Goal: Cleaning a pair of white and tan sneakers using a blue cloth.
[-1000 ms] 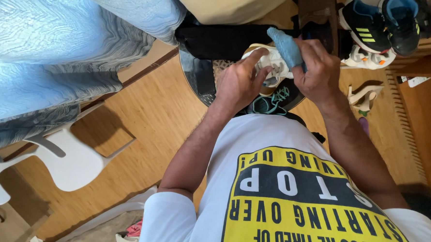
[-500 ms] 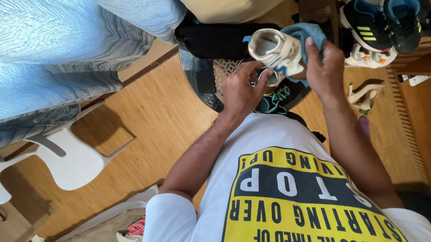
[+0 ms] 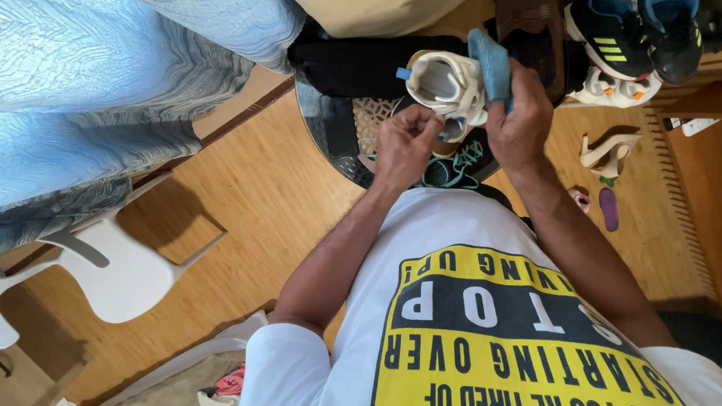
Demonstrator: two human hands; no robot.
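white shoe (image 3: 445,81) toe hidden by blue cloth (image 3: 493,63)

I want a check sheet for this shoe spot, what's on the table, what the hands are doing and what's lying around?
Surface: round glass table, partly covered.
Job's things: white shoe held up; blue cloth against it.
Clutter: black sneakers, white sneakers, teal laces, black bag.
Grippers: left hand pinches the shoe's lower edge; right hand grips the cloth.
Cables: nothing seen.
Surroundings: wood floor, white chair, heeled shoe, blue fabric.
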